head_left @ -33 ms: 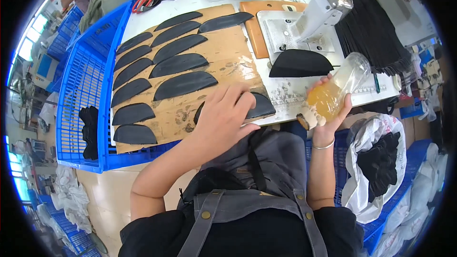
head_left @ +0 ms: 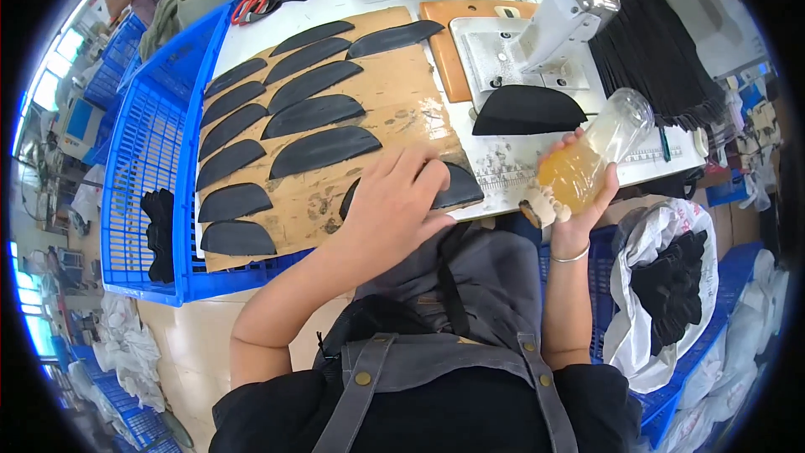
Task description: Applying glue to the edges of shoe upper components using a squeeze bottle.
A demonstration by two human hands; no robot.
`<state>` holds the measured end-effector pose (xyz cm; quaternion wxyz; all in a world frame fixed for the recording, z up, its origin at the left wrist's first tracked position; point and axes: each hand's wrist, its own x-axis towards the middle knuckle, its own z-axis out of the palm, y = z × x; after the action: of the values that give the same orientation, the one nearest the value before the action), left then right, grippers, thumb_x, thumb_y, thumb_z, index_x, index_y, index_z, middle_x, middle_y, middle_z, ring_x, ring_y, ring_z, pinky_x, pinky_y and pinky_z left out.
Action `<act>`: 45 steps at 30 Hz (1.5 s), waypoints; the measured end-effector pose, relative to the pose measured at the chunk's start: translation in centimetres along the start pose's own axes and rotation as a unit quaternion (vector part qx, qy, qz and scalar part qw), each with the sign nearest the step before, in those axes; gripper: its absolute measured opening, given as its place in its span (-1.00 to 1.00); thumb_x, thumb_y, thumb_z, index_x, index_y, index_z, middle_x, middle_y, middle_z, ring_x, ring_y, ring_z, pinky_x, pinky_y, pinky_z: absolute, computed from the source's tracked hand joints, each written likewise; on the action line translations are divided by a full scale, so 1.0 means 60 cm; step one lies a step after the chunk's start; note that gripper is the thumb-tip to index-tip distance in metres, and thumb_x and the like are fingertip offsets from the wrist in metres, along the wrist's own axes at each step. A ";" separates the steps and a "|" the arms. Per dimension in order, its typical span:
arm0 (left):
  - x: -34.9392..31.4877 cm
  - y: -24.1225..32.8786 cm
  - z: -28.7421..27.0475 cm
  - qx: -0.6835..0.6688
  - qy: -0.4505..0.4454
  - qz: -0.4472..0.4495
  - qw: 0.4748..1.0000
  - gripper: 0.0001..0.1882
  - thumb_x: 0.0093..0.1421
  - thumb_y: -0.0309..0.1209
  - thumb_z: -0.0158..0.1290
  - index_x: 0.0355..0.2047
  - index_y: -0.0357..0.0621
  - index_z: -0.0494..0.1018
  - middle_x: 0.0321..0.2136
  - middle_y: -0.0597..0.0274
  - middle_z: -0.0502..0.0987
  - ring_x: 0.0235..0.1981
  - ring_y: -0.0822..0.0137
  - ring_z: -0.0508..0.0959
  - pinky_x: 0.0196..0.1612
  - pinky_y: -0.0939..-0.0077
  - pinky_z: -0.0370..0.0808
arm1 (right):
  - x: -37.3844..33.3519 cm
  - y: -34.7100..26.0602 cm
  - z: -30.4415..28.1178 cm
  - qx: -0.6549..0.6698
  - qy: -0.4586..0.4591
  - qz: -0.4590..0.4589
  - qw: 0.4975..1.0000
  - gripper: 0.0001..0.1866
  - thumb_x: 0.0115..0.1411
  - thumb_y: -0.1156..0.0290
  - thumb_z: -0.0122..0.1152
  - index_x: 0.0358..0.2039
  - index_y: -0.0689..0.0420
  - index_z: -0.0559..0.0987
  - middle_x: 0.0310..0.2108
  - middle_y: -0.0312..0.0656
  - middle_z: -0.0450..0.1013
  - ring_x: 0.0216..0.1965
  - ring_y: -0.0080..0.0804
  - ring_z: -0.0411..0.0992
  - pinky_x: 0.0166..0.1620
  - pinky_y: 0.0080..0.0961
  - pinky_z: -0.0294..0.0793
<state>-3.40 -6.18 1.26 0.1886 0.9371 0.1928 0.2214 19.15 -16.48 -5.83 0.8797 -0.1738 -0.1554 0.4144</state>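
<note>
My right hand is wrapped round a clear bottle partly filled with yellowish glue-like liquid. The bottle is tilted, its crusted, cream-coloured mouth end pointing down and left, over the table's front edge. My left hand lies across a dark half-moon piece at the near right of the brown cardboard. Its fingers are bent a little and its thumb stretches out to the right; the middle of that piece is hidden under it. Several similar half-moon pieces lie in rows on the cardboard.
A black half-moon piece lies before the white sewing machine. Beyond it hangs a stack of black strips. A blue crate stands at the left; a white sack with black pieces is at the right. Red-handled scissors lie far left.
</note>
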 end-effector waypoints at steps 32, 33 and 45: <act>-0.011 -0.089 -0.101 -0.193 0.360 -0.204 0.889 -0.87 0.02 -0.46 0.14 -0.54 -0.22 0.42 -0.35 0.30 0.41 -0.52 0.63 0.26 -0.44 0.73 0.24 | -0.062 0.038 0.062 -0.093 -0.115 0.197 0.969 -0.15 -0.19 0.06 0.29 0.06 0.23 0.18 -0.23 -0.06 0.31 -0.15 -0.17 0.39 0.14 -0.01 0.18; -0.004 -0.096 -0.111 -0.153 0.375 -0.194 0.893 -0.87 0.02 -0.45 0.14 -0.54 -0.22 0.42 -0.36 0.28 0.41 -0.50 0.59 0.28 -0.43 0.71 0.25 | -0.062 0.037 0.061 -0.082 -0.109 0.194 0.971 -0.15 -0.20 0.06 0.29 0.06 0.23 0.18 -0.23 -0.06 0.30 -0.15 -0.17 0.39 0.14 -0.01 0.18; 0.132 -0.150 -0.160 -0.030 0.434 -0.143 0.889 -0.78 -0.07 -0.30 0.19 -0.53 -0.22 0.50 -0.50 0.25 0.40 -0.55 0.47 0.32 -0.44 0.56 0.30 | -0.059 0.034 0.076 -0.129 -0.127 0.210 0.961 -0.22 -0.19 0.00 0.24 0.00 0.15 0.23 -0.30 -0.18 0.30 -0.22 -0.27 0.42 0.08 -0.05 0.31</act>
<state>-4.02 7.64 8.01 0.1434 0.7041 0.3803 0.5823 13.75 -17.25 -3.12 0.7161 -0.2604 -0.2776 0.5851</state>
